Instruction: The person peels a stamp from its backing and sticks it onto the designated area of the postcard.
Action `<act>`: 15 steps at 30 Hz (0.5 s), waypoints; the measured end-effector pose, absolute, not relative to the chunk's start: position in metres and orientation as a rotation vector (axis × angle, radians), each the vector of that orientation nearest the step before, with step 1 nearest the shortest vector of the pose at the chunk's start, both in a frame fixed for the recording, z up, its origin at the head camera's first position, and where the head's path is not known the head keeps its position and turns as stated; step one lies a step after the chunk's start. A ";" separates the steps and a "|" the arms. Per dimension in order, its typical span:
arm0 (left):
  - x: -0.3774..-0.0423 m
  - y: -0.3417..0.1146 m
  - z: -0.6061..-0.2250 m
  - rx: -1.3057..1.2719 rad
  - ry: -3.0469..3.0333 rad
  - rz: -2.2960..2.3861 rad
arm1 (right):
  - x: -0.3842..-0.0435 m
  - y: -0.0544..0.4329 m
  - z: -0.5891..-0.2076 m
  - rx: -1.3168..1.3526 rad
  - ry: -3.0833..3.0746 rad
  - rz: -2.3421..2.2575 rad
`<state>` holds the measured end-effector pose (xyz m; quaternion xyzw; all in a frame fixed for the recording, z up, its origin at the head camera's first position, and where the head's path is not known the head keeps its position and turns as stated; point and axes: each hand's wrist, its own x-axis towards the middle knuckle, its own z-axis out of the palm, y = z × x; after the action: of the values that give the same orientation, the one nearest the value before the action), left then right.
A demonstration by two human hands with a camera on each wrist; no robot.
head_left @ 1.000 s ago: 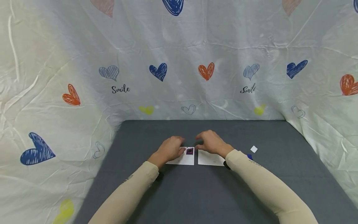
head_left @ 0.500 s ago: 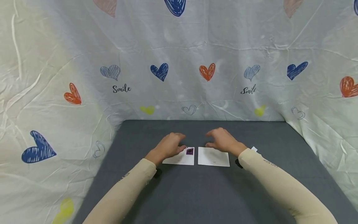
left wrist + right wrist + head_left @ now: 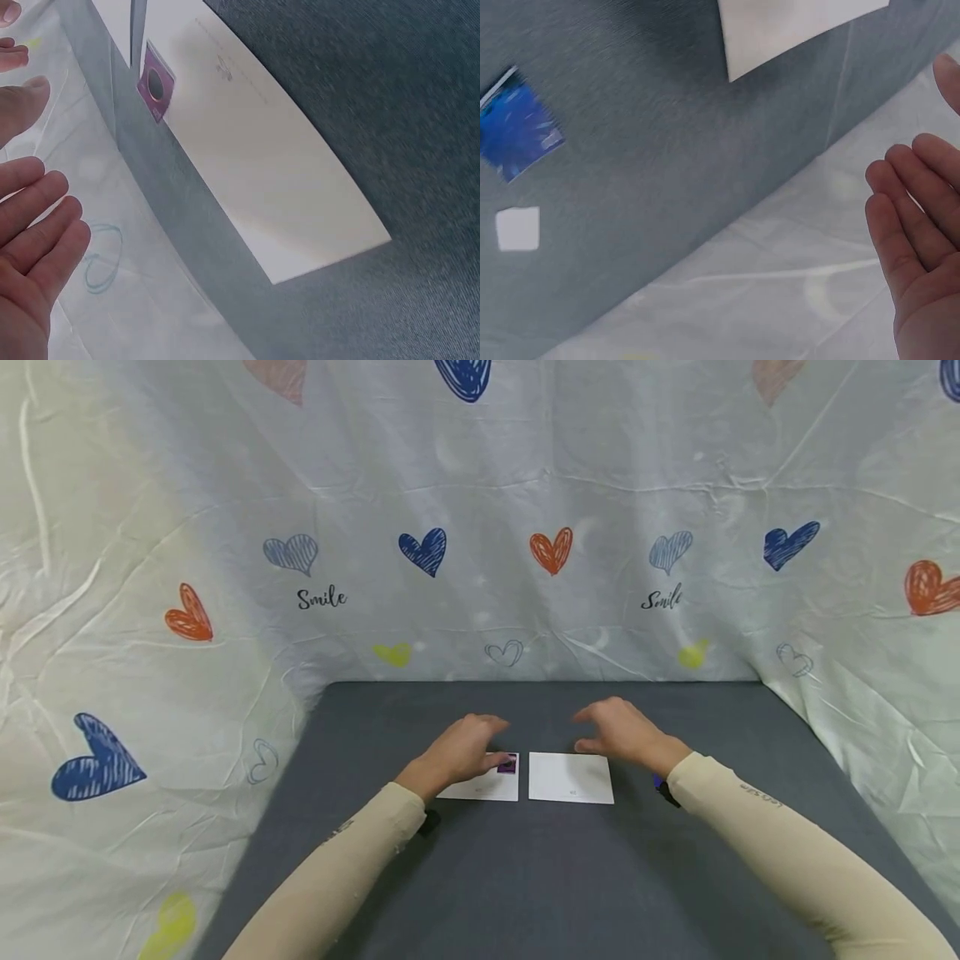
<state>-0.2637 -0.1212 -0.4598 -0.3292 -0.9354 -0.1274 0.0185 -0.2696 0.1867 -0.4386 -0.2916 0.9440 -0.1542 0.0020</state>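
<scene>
A pale sheet (image 3: 480,460) hangs behind the marked card (image 3: 480,787) and to both sides of it, printed with blue, orange and yellow hearts and the word "Smile". Under the card spreads a dark grey table (image 3: 487,877), running back to the sheet. Two cream sleeves (image 3: 337,868) with dark lettering reach in from the near side, one on the left of the marked card, the other well to its right. The left hand (image 3: 461,753) is over that card, its thumb parted from loosely extended fingers; the right hand (image 3: 626,733), likewise relaxed and spread, is in the air to the right of the card, past its neighbour. The two hands are apart from each other, and neither grips anything. The marked card itself lies flat, with faint small print near one edge; a plain card (image 3: 572,779) lies just to its right across a narrow gap. Farther right of the marked card is a shiny blue packet (image 3: 517,131), mostly hidden in the head view by the right arm. A purple square (image 3: 156,82) with a dark round centre sits at the marked card's far right corner; the left thumb overlaps it in the head view, though the left wrist view shows the two apart. Smallest is a white square (image 3: 517,229), also to the marked card's right and nearer the sheet than the packet.
</scene>
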 end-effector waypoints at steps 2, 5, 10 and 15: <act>-0.264 -0.117 -0.460 -1.027 -2.910 -0.411 | -0.269 0.192 -0.439 -0.901 2.967 -0.475; -0.263 -0.112 -0.461 -1.054 -2.911 -0.439 | -0.266 0.200 -0.439 -0.897 2.975 -0.453; -0.262 -0.104 -0.464 -1.105 -2.912 -0.425 | -0.263 0.211 -0.441 -0.909 2.990 -0.453; -0.262 -0.096 -0.463 -1.104 -2.921 -0.383 | -0.257 0.223 -0.442 -0.876 3.002 -0.462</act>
<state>-0.2617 -0.0960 -0.4634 -0.3509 -0.9284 -0.1219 -0.0022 -0.2568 0.2229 -0.4416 -0.2771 0.9496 -0.1461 -0.0098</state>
